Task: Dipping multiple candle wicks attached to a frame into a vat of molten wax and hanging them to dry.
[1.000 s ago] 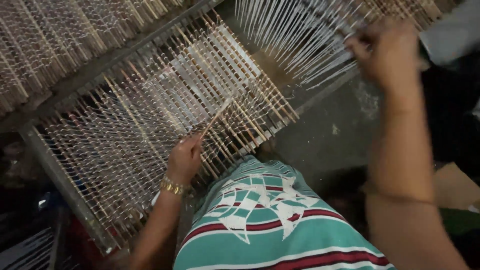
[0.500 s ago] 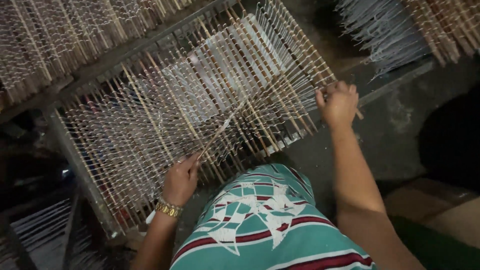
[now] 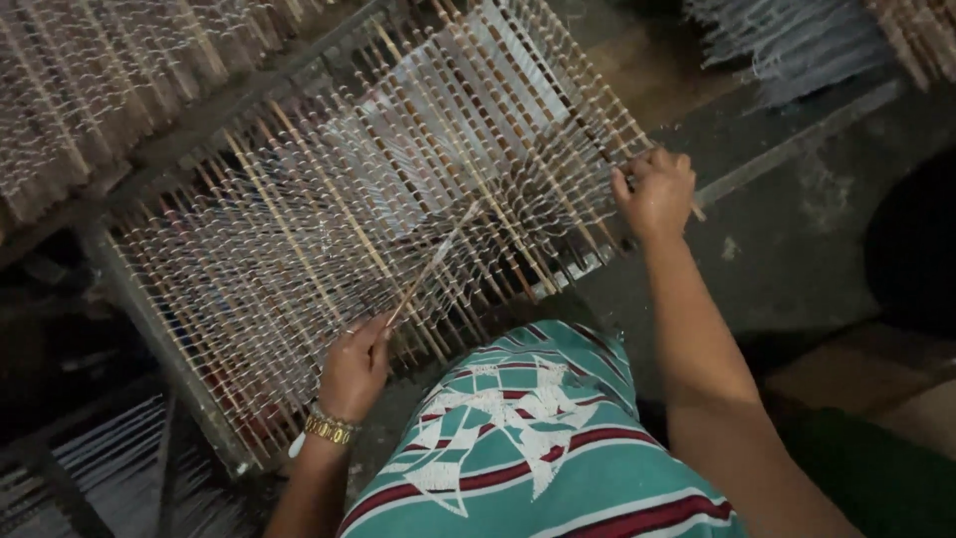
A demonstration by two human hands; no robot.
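Rack of sticks strung with white strands (image 3: 299,229): slanted before me. My left hand (image 3: 355,367), at its near edge, pinches a thin stick (image 3: 430,266). My right hand (image 3: 657,191), at its right end, fingers curled around an end stick (image 3: 687,206).

A rack of close-set bamboo sticks (image 3: 378,189) strung with pale strands fills the centre and left of the frame, its gaps too narrow for a hand. A grey metal frame bar (image 3: 159,349) walls its lower left edge. The bare grey floor (image 3: 797,219) right of centre lies open. Hanging white strands (image 3: 797,40) crowd the upper right, and the green striped cloth (image 3: 538,438) blocks the bottom centre.
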